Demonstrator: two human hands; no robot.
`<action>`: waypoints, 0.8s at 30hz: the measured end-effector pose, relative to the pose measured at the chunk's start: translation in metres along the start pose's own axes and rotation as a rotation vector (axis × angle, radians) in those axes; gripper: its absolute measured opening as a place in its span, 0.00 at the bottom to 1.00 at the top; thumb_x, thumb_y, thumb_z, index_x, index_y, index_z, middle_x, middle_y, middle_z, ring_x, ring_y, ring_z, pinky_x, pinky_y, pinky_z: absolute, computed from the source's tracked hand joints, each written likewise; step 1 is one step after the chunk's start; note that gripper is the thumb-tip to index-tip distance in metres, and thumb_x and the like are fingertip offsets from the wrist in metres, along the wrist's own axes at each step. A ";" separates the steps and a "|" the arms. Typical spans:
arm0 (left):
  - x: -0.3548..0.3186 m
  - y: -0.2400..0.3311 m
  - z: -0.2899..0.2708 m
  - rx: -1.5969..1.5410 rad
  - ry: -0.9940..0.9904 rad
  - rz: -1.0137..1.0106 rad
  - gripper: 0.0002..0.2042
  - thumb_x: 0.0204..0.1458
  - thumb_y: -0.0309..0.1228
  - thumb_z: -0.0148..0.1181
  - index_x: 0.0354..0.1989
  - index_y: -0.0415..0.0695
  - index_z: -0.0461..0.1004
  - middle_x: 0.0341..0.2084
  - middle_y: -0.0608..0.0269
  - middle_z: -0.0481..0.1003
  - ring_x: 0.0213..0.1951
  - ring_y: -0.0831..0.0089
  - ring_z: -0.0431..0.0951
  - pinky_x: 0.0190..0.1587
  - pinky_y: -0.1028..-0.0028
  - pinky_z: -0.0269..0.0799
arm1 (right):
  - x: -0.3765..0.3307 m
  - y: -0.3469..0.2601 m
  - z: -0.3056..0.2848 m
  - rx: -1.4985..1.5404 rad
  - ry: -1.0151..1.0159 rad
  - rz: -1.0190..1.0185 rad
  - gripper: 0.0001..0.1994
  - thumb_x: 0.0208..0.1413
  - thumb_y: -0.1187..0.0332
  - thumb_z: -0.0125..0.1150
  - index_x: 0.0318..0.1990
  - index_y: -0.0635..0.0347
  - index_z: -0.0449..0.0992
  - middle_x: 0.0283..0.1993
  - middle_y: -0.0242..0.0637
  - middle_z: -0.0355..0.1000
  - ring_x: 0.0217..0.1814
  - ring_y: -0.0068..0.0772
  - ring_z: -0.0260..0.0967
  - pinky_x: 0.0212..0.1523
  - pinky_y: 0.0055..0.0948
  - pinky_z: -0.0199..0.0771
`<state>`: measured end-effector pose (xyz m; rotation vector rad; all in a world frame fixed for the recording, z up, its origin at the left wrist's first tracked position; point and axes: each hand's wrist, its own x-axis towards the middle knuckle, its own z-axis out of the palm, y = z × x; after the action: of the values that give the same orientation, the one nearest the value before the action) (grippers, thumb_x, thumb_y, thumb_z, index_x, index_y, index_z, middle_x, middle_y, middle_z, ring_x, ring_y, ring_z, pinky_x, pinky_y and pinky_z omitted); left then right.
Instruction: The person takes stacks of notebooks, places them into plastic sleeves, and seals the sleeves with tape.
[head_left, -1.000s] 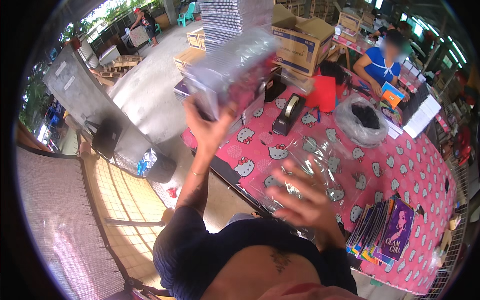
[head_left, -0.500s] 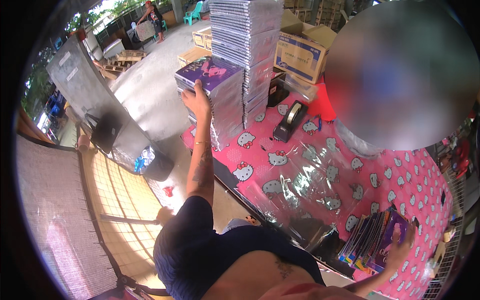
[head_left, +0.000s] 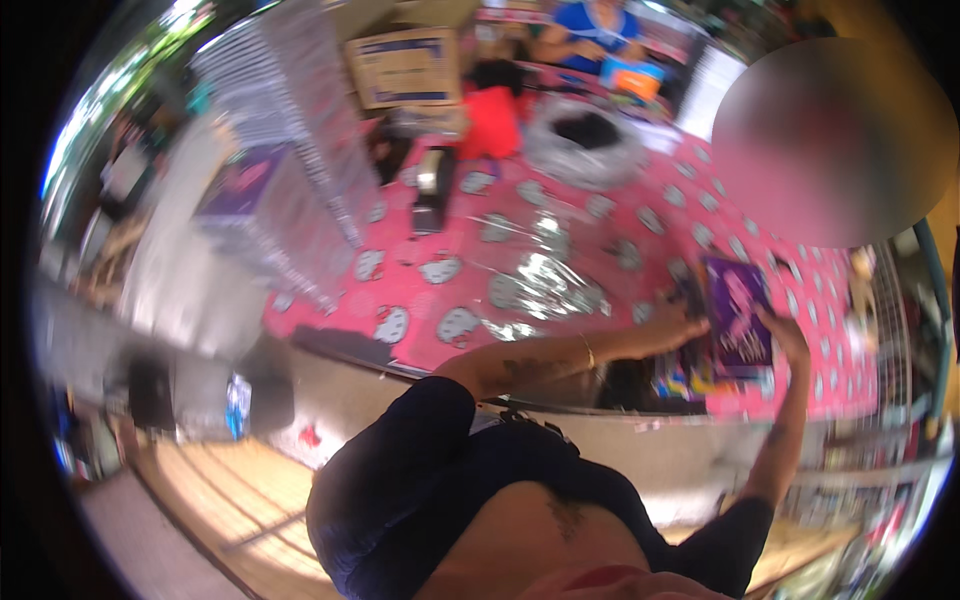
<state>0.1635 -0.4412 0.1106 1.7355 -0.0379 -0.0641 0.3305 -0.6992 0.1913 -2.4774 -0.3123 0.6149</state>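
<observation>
A purple notebook with a pink figure on its cover lies at the right of the table, over several fanned-out spiral notebooks. My right hand is closed on its right edge, thumb over the cover. Beside its left edge is my left hand, its fingers smeared by motion, so its grip does not show. A sheet of clear plastic lies crinkled and shiny on the pink tablecloth, left of my hands.
At the left stand a tall stack of wrapped notebooks and a shorter stack topped by a purple cover. A black tape dispenser, cardboard box and clear plastic bag are farther back. Across the table sits a person in blue.
My view has swung right. My left hand has left the shorter notebook stack and come over to the fanned notebooks. My right hand stays at the purple notebook.
</observation>
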 end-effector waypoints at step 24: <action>-0.074 0.062 -0.056 1.027 0.520 1.134 0.31 0.49 0.29 0.62 0.65 0.49 0.61 0.60 0.46 0.63 0.60 0.53 0.65 0.61 0.47 0.58 | -0.070 -0.067 0.027 1.273 -0.227 -0.234 0.26 0.48 0.59 0.63 0.53 0.65 0.70 0.42 0.45 0.77 0.39 0.39 0.79 0.44 0.37 0.82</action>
<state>0.0937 -0.3921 0.1825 2.4093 -0.7650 1.4465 0.2512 -0.6560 0.2349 -1.1422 -0.1873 0.6855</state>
